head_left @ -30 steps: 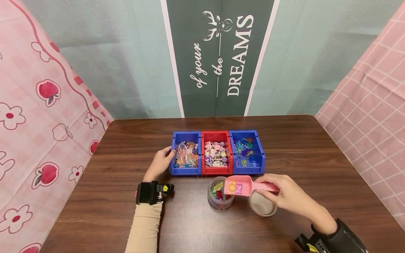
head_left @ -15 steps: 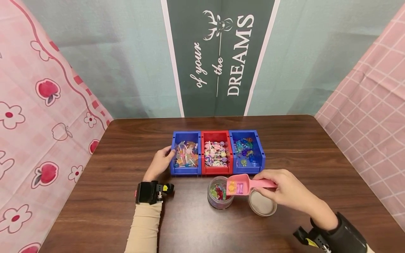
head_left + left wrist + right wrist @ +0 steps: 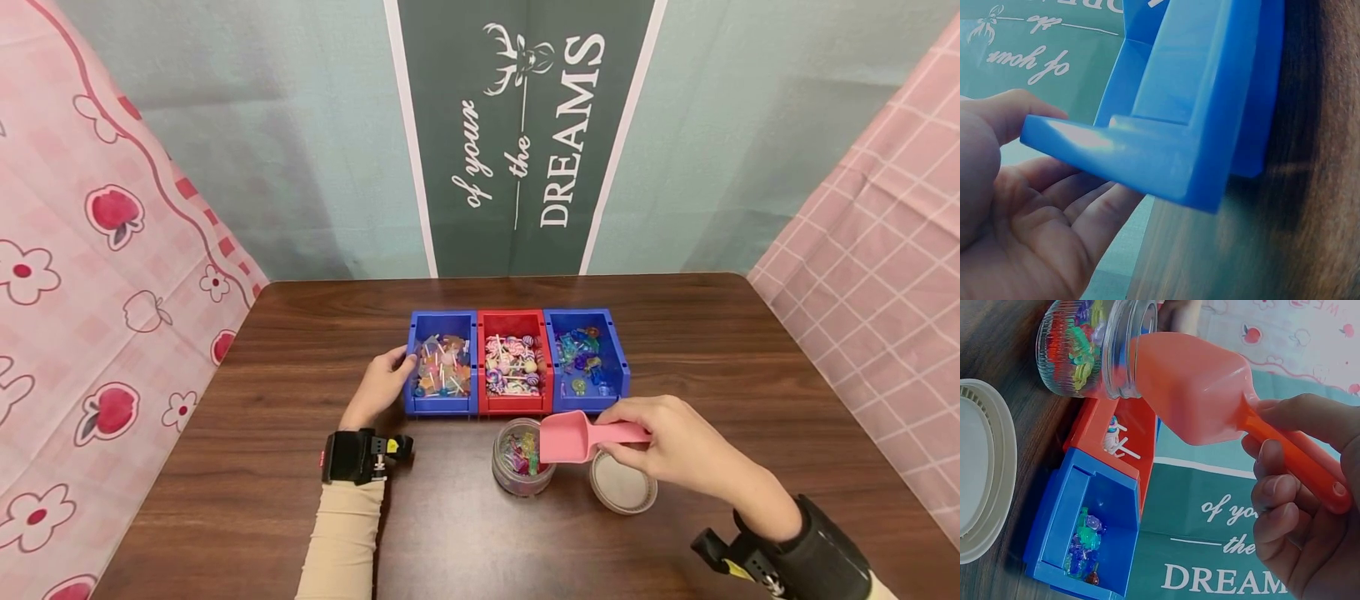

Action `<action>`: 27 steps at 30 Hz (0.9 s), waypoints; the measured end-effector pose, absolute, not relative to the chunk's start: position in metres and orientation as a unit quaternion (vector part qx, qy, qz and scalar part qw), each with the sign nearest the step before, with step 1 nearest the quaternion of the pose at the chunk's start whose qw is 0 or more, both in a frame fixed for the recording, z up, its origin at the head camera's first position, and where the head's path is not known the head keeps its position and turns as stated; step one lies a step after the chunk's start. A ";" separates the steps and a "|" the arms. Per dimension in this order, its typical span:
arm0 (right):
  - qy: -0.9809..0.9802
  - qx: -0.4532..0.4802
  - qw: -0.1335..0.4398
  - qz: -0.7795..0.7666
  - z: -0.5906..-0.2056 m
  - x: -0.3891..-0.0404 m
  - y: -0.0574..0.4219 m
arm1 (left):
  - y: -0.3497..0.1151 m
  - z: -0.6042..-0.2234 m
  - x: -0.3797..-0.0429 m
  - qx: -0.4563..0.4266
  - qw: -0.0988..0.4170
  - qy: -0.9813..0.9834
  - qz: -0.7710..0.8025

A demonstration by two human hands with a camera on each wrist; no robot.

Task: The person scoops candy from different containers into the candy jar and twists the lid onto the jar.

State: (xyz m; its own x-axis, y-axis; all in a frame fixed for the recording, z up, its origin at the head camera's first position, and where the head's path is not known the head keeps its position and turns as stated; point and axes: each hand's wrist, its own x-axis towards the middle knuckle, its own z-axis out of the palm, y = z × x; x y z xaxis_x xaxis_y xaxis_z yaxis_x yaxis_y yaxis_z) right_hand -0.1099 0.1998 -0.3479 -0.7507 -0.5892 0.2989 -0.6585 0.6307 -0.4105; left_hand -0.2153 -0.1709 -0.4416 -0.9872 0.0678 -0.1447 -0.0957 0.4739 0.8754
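Observation:
My right hand [image 3: 667, 442] pinches the handle of a pink scoop [image 3: 566, 437] between thumb and fingers. No pieces show in its pan, which overlaps the right rim of a clear jar [image 3: 517, 482]. Colourful translucent pieces [image 3: 1079, 347] lie inside that jar. At the left blue bin [image 3: 442, 406], my left hand [image 3: 375, 387] grips the side wall, thumb on the near side and fingers behind it, as the left wrist view shows. Small lollipops and translucent pieces fill that bin's floor. Several fingers of the left hand are partly hidden by the bin wall.
Joined to the left bin are a red bin [image 3: 516, 406] of small lollipops and a right blue bin [image 3: 592, 405] of bluish pieces. A round pale lid [image 3: 622, 483] lies right of the jar, below the scoop. Curtains hang beyond the brown table [image 3: 450, 550].
Yellow and purple pieces seen in the scoop earlier are gone from it, and the jar's visible contents look different. The scoop has shifted slightly right and tilted. My left hand stays put.

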 end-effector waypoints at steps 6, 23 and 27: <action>-0.902 0.341 0.062 0.258 -0.349 -0.109 0.202 | -0.171 -0.441 -0.215 -0.009 0.081 0.857 0.509; -0.905 0.330 -0.014 0.266 -0.353 -0.107 0.213 | -0.170 -0.441 -0.216 -0.017 0.086 0.856 0.509; -0.901 0.339 -0.006 0.272 -0.355 -0.107 0.214 | -0.170 -0.441 -0.216 -0.017 0.088 0.858 0.507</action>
State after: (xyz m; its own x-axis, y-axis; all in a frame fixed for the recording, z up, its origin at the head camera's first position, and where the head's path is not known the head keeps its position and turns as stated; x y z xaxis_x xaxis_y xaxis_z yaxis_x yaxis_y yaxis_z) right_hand -0.1071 0.2136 -0.3547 -0.7703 -0.6134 0.1742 -0.6072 0.6223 -0.4941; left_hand -0.2161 -0.1700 -0.4411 -0.9840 0.0604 -0.1677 -0.1177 0.4862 0.8659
